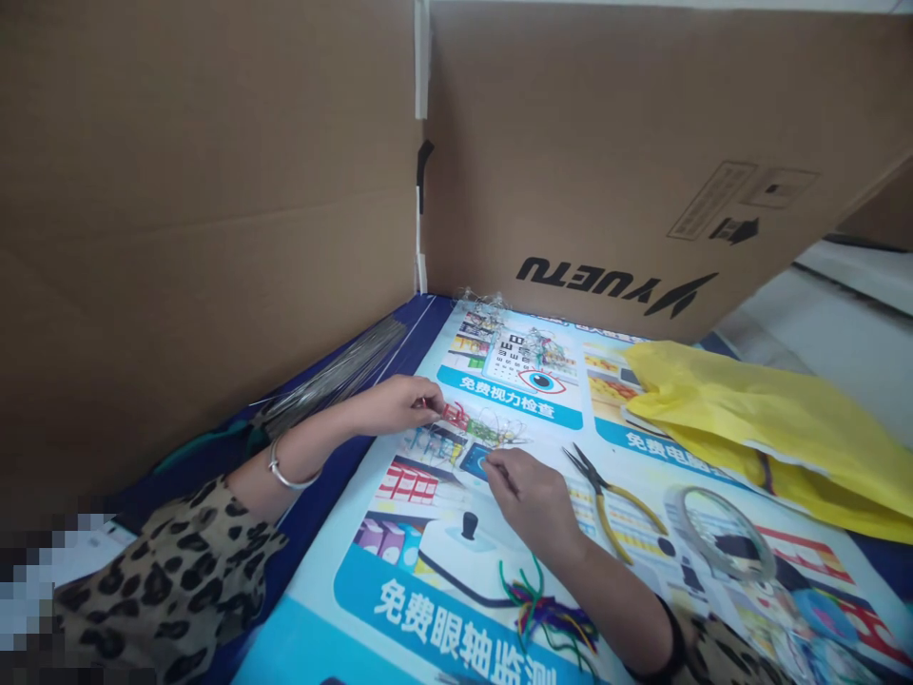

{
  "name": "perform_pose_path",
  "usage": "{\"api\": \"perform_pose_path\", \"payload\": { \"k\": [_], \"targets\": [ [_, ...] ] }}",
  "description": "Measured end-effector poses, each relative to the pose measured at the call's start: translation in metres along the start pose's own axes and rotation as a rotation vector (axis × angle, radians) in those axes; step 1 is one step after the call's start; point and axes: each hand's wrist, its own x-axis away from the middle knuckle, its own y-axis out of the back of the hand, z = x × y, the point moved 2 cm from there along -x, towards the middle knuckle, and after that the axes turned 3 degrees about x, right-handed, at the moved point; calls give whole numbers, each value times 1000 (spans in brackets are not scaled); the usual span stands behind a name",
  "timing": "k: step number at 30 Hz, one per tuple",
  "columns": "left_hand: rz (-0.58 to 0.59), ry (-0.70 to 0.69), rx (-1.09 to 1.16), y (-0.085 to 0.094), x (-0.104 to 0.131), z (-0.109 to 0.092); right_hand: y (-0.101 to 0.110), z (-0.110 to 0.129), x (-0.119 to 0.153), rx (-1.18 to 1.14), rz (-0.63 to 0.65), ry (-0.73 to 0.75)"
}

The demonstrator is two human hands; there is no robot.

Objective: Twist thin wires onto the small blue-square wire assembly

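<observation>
My left hand (408, 404) is closed in a pinch, with a thin red strand (426, 404) showing at the fingertips. To its right lies a loose cluster of fine looped wires (503, 433), with red and green color around it. My right hand (532, 499) is also closed, thumb against fingers, just below that cluster. Anything in its grip is too small to make out. Right of this hand lie long-nose pliers (619, 504) with yellow handles, jaws apart. A bunch of colored cords (546, 618) in green, purple, red and yellow rests beneath my right forearm.
Tall cardboard walls (214, 190) enclose the left and back. Straight silvery wires (342, 371) lie by the left wall. More tangled wire pieces (534, 342) sit at the back of the printed sheet (399, 599). On the right are a tape roll (724, 533) and a yellow bag (777, 419).
</observation>
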Motion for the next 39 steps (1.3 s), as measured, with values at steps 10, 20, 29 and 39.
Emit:
{"api": "perform_pose_path", "payload": {
  "k": [10, 20, 29, 39],
  "targets": [
    [-93, -78, -17, -3, 0, -5, 0, -3, -3, -57, 21, -124],
    [-105, -213, -45, 5, 7, -18, -1, -5, -2, -66, 66, -164],
    [-39, -174, -187, -7, 9, -22, -2, -5, -2, -67, 76, -162],
    [-46, -88, -98, -17, 4, -15, -1, -4, -3, -64, 78, -169]
  ]
}}
